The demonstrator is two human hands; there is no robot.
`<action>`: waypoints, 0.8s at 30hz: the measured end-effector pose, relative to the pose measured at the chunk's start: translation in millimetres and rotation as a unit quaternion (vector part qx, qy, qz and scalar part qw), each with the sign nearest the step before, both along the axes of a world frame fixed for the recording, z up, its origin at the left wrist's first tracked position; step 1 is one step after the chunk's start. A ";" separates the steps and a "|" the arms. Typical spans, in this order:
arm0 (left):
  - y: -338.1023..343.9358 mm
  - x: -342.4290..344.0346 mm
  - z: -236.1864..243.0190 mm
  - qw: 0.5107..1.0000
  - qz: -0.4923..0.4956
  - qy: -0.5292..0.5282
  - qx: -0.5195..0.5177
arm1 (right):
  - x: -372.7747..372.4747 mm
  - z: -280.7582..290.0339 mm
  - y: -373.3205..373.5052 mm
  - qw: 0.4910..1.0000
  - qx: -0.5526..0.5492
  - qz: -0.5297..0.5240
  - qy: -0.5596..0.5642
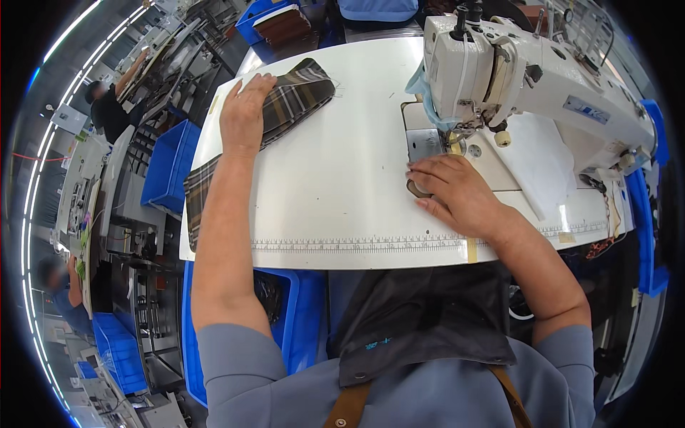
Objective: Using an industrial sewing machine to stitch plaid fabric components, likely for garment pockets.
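Observation:
My left hand [241, 118] is at the upper left of the white sewing table [335, 185], fingers bent and closed on a long piece of brown, grey and white plaid fabric [300, 85] that stretches along the left side. My right hand [446, 192] rests by the metal needle plate [422, 143] of the white sewing machine [499, 64], fingers apart and slightly bent, with no fabric visible in it. A light blue cloth [421, 89] hangs on the machine head, and a white sheet [542, 164] lies under the arm.
Blue bins stand at the left [168, 164], below the table [300, 335] and behind it [253, 21]. A measuring scale runs along the near edge. Two other people, one upper left [107, 107] and one lower left [71, 299], sit at workstations. A blue tray [649, 214] is at the right.

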State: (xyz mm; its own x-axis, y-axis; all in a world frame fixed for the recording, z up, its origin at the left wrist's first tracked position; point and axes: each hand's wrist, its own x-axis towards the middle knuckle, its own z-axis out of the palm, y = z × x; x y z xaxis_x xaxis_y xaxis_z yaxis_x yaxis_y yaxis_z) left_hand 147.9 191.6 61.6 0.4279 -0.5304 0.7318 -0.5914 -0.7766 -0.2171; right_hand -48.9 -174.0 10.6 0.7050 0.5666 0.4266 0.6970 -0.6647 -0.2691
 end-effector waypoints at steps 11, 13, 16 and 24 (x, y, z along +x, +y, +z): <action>1.3 0.0 -11.1 0.914 0.112 0.390 -0.006 | 7.9 1.0 -6.5 1.000 0.004 -0.005 0.027; 10.9 10.0 -17.9 0.931 0.090 0.351 0.040 | 9.0 1.9 -5.0 0.999 0.009 0.000 0.032; 17.1 10.9 -19.9 0.933 0.134 0.318 0.105 | 10.6 1.2 -1.6 0.999 0.015 0.011 0.033; -12.8 -36.0 -50.2 0.968 0.128 0.211 0.046 | 5.9 -12.0 -13.2 0.999 0.013 -0.027 0.012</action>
State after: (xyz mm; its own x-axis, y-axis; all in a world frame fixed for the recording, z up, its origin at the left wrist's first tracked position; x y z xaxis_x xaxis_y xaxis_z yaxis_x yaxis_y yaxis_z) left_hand 111.9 178.7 11.4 0.8051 -0.4217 0.4171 -0.4329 -0.8985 -0.0728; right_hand -43.0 -187.2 -1.5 0.7445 0.5162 0.4234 0.6535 -0.6934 -0.3037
